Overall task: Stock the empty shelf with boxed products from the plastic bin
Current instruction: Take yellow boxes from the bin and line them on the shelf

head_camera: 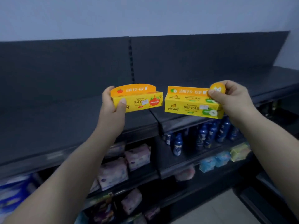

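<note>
Yellow strawberry carton (pixel 139 100) in our left hand (pixel 111 104), yellow apple carton (pixel 191 105) in our right hand (pixel 234 97), fingers (pixel 233 84) wrapped round each, held over the empty dark shelf (pixel 64 120). Placing step, we'd say; next, set them down flat.

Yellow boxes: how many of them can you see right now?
2. One strawberry box is held in the left hand; one green-fruit box is pinched by the right hand, both above the empty shelf. Others may be out of view.
</note>
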